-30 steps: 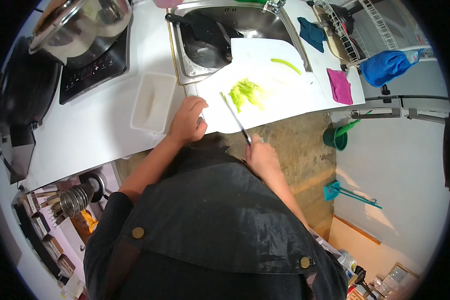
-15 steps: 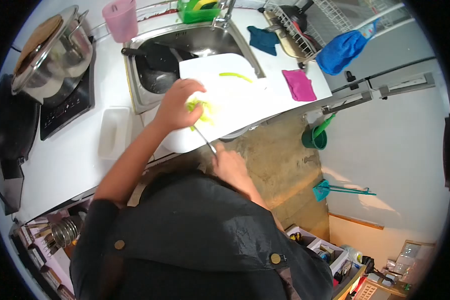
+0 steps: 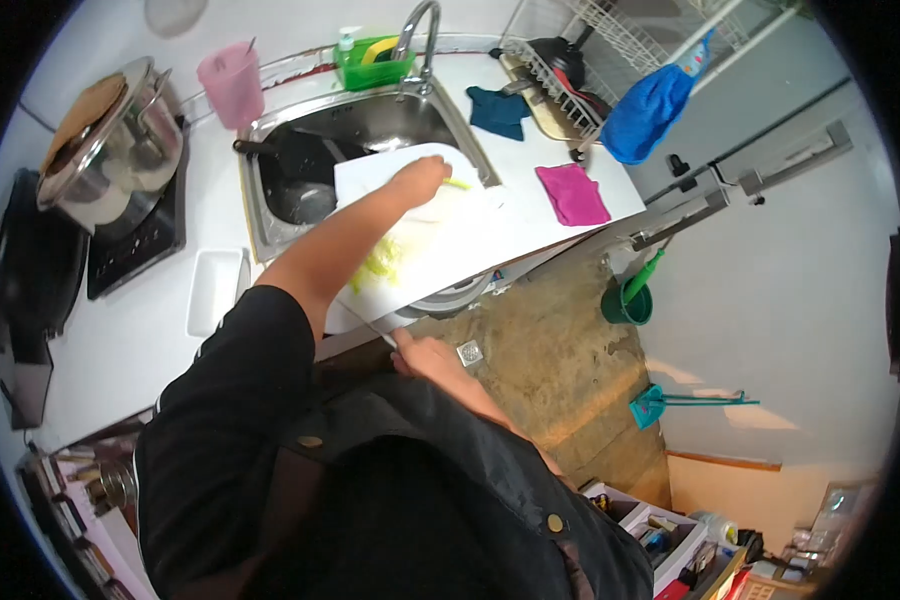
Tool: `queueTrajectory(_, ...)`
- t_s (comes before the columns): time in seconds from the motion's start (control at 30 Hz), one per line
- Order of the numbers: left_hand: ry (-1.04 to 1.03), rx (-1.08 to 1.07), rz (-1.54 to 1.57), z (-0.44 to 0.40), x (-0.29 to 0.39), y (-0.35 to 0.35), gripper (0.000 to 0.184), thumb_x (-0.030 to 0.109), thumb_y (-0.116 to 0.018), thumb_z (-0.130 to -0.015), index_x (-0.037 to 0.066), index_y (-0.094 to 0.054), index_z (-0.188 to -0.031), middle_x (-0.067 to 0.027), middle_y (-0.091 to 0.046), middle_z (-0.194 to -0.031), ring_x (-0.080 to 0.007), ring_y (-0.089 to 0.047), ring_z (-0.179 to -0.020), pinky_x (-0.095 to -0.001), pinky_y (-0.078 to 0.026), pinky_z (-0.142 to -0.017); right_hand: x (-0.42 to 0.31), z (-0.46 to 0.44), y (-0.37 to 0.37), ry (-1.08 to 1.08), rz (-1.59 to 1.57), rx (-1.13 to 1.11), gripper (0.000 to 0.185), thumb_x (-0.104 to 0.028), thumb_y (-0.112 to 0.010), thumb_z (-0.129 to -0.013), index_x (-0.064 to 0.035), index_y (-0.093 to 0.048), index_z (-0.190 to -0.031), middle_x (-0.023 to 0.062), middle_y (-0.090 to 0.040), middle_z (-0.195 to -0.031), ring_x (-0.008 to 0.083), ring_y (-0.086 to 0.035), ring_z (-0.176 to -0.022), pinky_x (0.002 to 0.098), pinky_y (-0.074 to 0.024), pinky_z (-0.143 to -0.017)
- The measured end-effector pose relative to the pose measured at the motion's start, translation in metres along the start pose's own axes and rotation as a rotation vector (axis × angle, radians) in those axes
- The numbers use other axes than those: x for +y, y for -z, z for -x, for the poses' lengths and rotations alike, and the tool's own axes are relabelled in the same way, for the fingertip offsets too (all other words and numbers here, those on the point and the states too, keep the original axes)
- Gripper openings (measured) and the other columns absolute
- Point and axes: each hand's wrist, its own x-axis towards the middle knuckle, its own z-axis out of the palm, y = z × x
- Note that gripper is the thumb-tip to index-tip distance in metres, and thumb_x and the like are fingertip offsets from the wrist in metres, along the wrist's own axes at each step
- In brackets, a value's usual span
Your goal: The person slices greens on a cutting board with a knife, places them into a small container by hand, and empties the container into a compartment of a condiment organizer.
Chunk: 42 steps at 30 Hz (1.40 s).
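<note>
My left hand (image 3: 422,182) reaches across the white cutting board (image 3: 460,232), its fingers closed at a thin green vegetable stalk (image 3: 457,184). Only the stalk's right end shows past the fingers. Nearer to me, a loose heap of chopped green pieces (image 3: 378,262) lies on the board. My right hand (image 3: 432,360) is wrapped round the handle of a knife (image 3: 372,324), whose blade points up and left at the board's near left edge, below the heap.
The board overlaps the steel sink (image 3: 475,155), which holds a black-handled pan (image 3: 305,155). A white tray (image 3: 216,292) sits left, near a pot (image 3: 120,150) on an induction cooker (image 3: 135,250). Pink cloth (image 3: 573,195) and teal cloth (image 3: 497,112) lie right.
My left hand has left the chopped heap and moved up and right to the stalk. My right hand and the knife have shifted down and left, away from the heap.
</note>
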Motion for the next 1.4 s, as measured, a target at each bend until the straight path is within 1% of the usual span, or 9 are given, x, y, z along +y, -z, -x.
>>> queueTrajectory(0.13, 0.1, 0.386, 0.315, 0.047, 0.013, 0.076, 0.021, 0.006, -0.06, -0.087, 0.004, -0.067, -0.107, -0.0177, -0.065, -0.1, -0.0323, -0.063, -0.092, -0.0386, -0.05, -0.082, -0.002, -0.003, 0.012, -0.005, 0.103, 0.021, 0.024, -0.02, -0.054, -0.092, -0.0021, -0.048, -0.106, 0.0269, -0.066, -0.081, 0.0463, -0.064, -0.085, 0.0562, -0.0492, -0.077)
queueTrajectory(0.3, 0.147, 0.74, 0.342, 0.169, 0.05, 0.137, 0.026, 0.0, -0.063, -0.084, 0.007, -0.069, -0.109, -0.0135, -0.064, -0.095, -0.0297, -0.064, -0.087, -0.0345, -0.051, -0.076, 0.0, -0.016, 0.023, -0.057, 0.135, 0.076, 0.031, -0.021, -0.053, -0.093, -0.0031, -0.053, -0.117, 0.0269, -0.067, -0.084, 0.0468, -0.064, -0.084, 0.0554, -0.0496, -0.077)
queueTrajectory(0.47, 0.46, 0.598, 0.27, 0.268, 0.054, 0.072, 0.019, 0.0, -0.066, -0.083, 0.006, -0.07, -0.101, -0.0114, -0.065, -0.101, -0.0284, -0.062, -0.093, -0.0352, -0.05, -0.084, 0.004, -0.015, 0.045, -0.001, 0.058, 0.076, 0.038, -0.02, -0.053, -0.092, -0.0052, -0.049, -0.127, 0.027, -0.066, -0.085, 0.0472, -0.064, -0.084, 0.0556, -0.0484, -0.078)
queueTrajectory(0.57, 0.317, 0.493, 0.141, 0.282, 0.049, 0.038, 0.027, -0.003, -0.068, -0.074, 0.007, -0.071, -0.099, -0.0095, -0.064, -0.096, -0.0293, -0.059, -0.097, -0.0389, -0.049, -0.086, 0.008, -0.011, 0.039, 0.003, 0.016, 0.069, 0.046, -0.017, -0.053, -0.09, -0.0083, -0.045, -0.134, 0.0275, -0.066, -0.085, 0.0482, -0.063, -0.082, 0.056, -0.0476, -0.077)
queueTrajectory(0.63, 0.295, 0.515, 0.107, 0.277, 0.048, 0.035, 0.028, -0.003, -0.068, -0.073, 0.006, -0.071, -0.099, -0.0094, -0.063, -0.096, -0.0296, -0.058, -0.096, -0.0392, -0.049, -0.086, 0.011, -0.01, 0.032, 0.047, 0.018, 0.084, 0.061, -0.015, -0.052, -0.087, -0.0165, -0.036, -0.145, 0.0294, -0.065, -0.085, 0.0485, -0.062, -0.081, 0.0565, -0.0474, -0.076)
queueTrajectory(0.83, 0.253, 0.526, 0.041, 0.28, 0.043, 0.031, 0.024, 0.002, -0.066, -0.073, 0.004, -0.071, -0.096, -0.0065, -0.063, -0.095, -0.0266, -0.058, -0.098, -0.0377, -0.048, -0.088, 0.009, 0.002, 0.012, 0.083, 0.095, 0.071, 0.069, -0.015, -0.051, -0.09, -0.0266, -0.025, -0.153, 0.0275, -0.065, -0.095, 0.0456, -0.063, -0.084, 0.0555, -0.0484, -0.077)
queueTrajectory(1.07, 0.217, 0.45, 0.135, 0.286, 0.026, 0.039, 0.023, 0.004, -0.059, -0.078, 0.003, -0.07, -0.097, -0.0084, -0.063, -0.096, -0.0282, -0.057, -0.097, -0.0374, -0.048, -0.086, -0.003, 0.004, 0.002, 0.046, 0.135, 0.105, 0.065, -0.017, -0.05, -0.094, -0.0267, -0.025, -0.153, 0.026, -0.065, -0.099, 0.0454, -0.063, -0.083, 0.054, -0.0489, -0.077)
queueTrajectory(1.2, 0.131, 0.4, 0.168, 0.288, 0.023, 0.042, 0.022, 0.006, -0.058, -0.079, 0.004, -0.07, -0.097, -0.0074, -0.063, -0.096, -0.0267, -0.057, -0.098, -0.0364, -0.047, -0.086, -0.003, 0.003, -0.004, 0.05, 0.139, 0.145, 0.063, -0.016, -0.051, -0.094, -0.0264, -0.029, -0.152, 0.0253, -0.065, -0.088, 0.0449, -0.063, -0.077, 0.0533, -0.0498, -0.072)
queueTrajectory(1.4, -0.009, 0.368, 0.096, 0.285, 0.026, 0.032, 0.023, 0.007, -0.065, -0.074, 0.01, -0.071, -0.097, -0.0041, -0.064, -0.101, -0.0241, -0.056, -0.103, -0.0464, -0.041, -0.097, -0.001, 0.004, -0.01, 0.075, 0.147, 0.212, 0.064, -0.017, -0.053, -0.093, -0.0267, -0.03, -0.152, 0.0249, -0.065, -0.079, 0.0439, -0.063, -0.072, 0.0531, -0.0504, -0.069)
